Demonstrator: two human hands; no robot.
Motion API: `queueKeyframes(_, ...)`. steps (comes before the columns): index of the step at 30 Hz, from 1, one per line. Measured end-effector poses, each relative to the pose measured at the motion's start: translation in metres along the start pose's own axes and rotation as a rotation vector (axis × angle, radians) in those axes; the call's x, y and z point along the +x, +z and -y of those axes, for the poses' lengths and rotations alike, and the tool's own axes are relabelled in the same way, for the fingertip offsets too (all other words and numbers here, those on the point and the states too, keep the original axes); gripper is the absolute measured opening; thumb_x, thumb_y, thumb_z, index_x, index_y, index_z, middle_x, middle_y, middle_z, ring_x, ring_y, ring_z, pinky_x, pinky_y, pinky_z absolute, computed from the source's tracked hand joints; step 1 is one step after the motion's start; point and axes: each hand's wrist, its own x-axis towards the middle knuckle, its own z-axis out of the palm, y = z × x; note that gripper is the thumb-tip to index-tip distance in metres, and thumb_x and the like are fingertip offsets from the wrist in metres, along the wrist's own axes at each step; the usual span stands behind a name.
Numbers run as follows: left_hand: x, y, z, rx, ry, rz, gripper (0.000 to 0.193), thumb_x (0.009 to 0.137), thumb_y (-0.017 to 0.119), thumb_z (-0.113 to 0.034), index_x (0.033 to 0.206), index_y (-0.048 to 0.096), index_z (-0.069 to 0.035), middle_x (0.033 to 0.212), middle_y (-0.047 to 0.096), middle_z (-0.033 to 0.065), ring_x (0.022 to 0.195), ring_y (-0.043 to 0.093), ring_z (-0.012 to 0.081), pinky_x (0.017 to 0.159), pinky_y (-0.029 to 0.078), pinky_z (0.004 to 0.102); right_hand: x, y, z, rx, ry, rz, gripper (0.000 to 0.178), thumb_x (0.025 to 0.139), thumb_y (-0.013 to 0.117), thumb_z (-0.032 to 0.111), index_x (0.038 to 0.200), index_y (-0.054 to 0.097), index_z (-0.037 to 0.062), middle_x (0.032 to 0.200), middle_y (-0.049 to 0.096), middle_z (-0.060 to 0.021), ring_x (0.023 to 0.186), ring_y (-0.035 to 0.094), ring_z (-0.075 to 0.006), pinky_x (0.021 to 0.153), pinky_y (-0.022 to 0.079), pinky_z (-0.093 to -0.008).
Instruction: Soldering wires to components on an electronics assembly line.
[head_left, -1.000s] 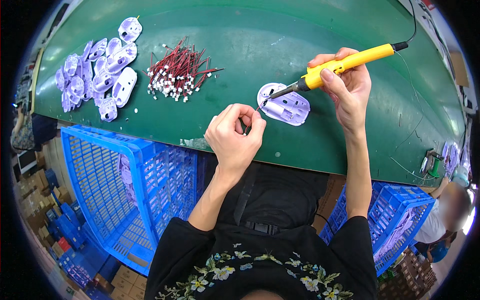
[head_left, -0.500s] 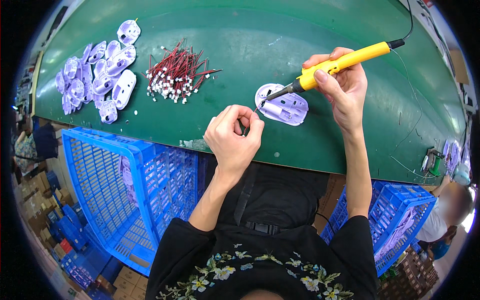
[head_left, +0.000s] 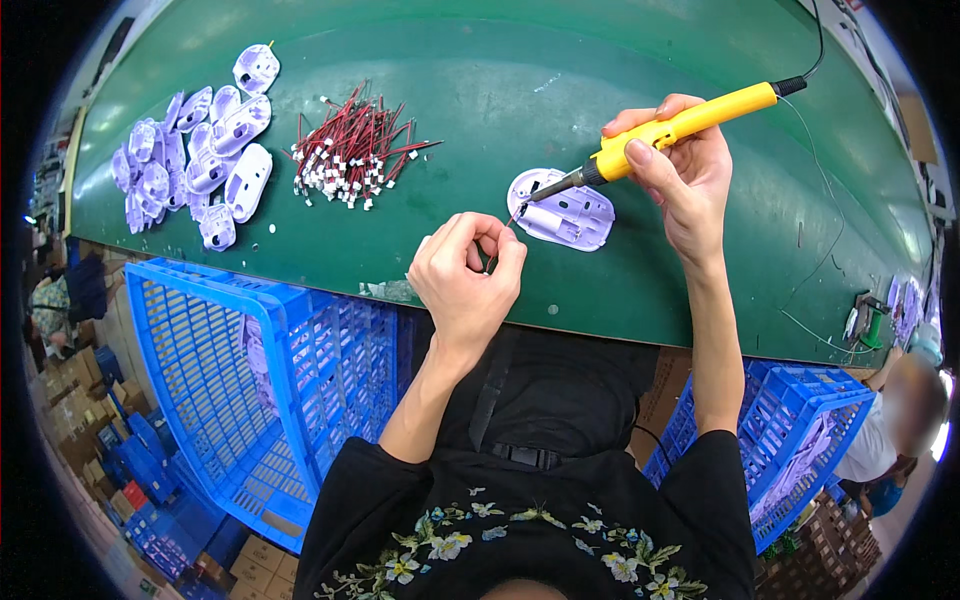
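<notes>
My right hand (head_left: 682, 165) is wrapped round a yellow soldering iron (head_left: 690, 122), whose dark tip rests at the left end of a pale lilac plastic shell (head_left: 590, 208) lying on the bench. Pinched between the thumb and finger of my left hand (head_left: 466, 262) is a thin wire lead (head_left: 513, 217). The lead's far end meets the shell close to the iron's tip. Most of the lead is hidden in my fingers. Left of my hands lies a pile of red and black wire leads with white connectors (head_left: 350, 150).
Several lilac shells (head_left: 242, 122) are heaped at the bench's left. Blue crates (head_left: 290, 345) stand below its front edge on both sides. A green spool (head_left: 873, 325) with thin wire sits at the right, near another person (head_left: 872, 450). The iron's cord (head_left: 819, 45) runs off at the top.
Both hands hold nearly the same pose, with the iron's tip still at the shell. The view has shifted very slightly.
</notes>
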Motion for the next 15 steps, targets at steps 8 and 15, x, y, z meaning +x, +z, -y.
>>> queueKeyframes(8, -0.0005, 0.0007, 0.0014, -0.005, -0.004, 0.002, 0.007, 0.075, 0.070, -0.002, 0.073, 0.064, -0.001, 0.062, 0.058, 0.0017, 0.051, 0.043, 0.0085, 0.050, 0.034, 0.0262, -0.0007, 0.0008, -0.0029, 0.026, 0.028, 0.020, 0.040, 0.087, 0.073, -0.001, 0.115, 0.045, 0.0051, 0.104, 0.068, -0.0207, 0.092, 0.070, -0.0212, 0.083, 0.059, -0.0332)
queueKeyframes(15, 0.0000, 0.0007, 0.0023, -0.010, 0.003, 0.004, 0.007, 0.074, 0.070, -0.002, 0.072, 0.064, 0.000, 0.062, 0.058, 0.0016, 0.051, 0.044, 0.0085, 0.050, 0.035, 0.0259, -0.0001, 0.0004, -0.0008, 0.010, 0.004, 0.007, 0.039, 0.087, 0.073, 0.000, 0.114, 0.045, 0.0051, 0.103, 0.069, -0.0207, 0.092, 0.070, -0.0209, 0.083, 0.059, -0.0328)
